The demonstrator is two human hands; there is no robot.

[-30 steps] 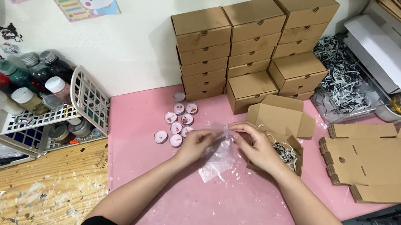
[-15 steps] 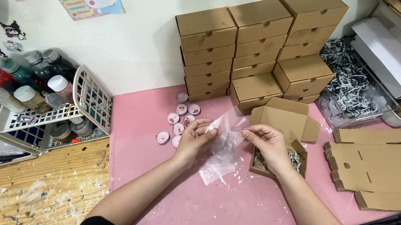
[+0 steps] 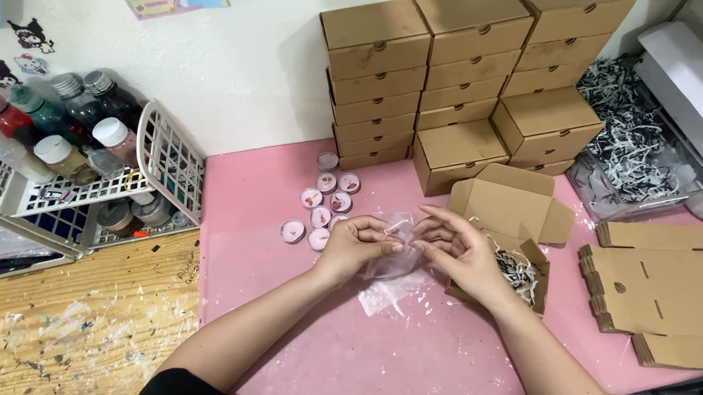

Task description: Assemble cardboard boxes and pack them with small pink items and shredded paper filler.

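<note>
Two hands meet over the pink mat [image 3: 437, 375]: my left hand [image 3: 352, 246] and right hand [image 3: 460, 252] both pinch the small clear bag [image 3: 392, 268], fingertips closed on its upper edge, and the bag hangs crumpled just above the mat. I judge I am working the mouth of the bag open or shut; which one I cannot tell, because the film is thin and bunched. What comes next would need a light, even pull from both sides, so the film does not tear or slip. Whether anything is in the bag is hard to make out.

Just right of the bag, under my right hand, lies the open box [image 3: 503, 224] with shredded paper inside; my hand hides much of its inside. Just left of the bag sit the pink tins [image 3: 321, 207], in a loose cluster. Beyond the bag, against the wall, stand the stacked boxes [image 3: 463, 69], all closed. Far left of the bag, the white basket [image 3: 166, 159] holds bottles, cut off by the picture's edge. Flat cardboard [image 3: 676, 287] lies well to the right.
</note>
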